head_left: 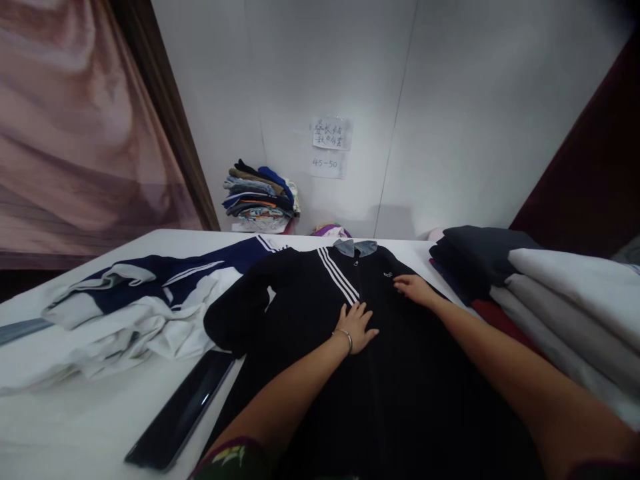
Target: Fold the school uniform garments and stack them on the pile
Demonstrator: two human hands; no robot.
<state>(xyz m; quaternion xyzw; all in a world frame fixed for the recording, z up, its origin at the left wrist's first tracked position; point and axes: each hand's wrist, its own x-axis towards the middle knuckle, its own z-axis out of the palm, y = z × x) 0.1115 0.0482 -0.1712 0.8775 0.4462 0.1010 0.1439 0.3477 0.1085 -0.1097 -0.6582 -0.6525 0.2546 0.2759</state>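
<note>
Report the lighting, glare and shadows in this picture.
Head view: a small bright glare on the glossy black slab; head view: the black jacket is so dark that its lower folds are hard to read; head view: a soft shadow low on the wall, top right corner dark.

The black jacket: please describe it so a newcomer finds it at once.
On the white table, the black jacket lies spread in the middle, under the left hand. Three white stripes slant below its grey collar; black cloth sets it apart from the striped navy garment.
</note>
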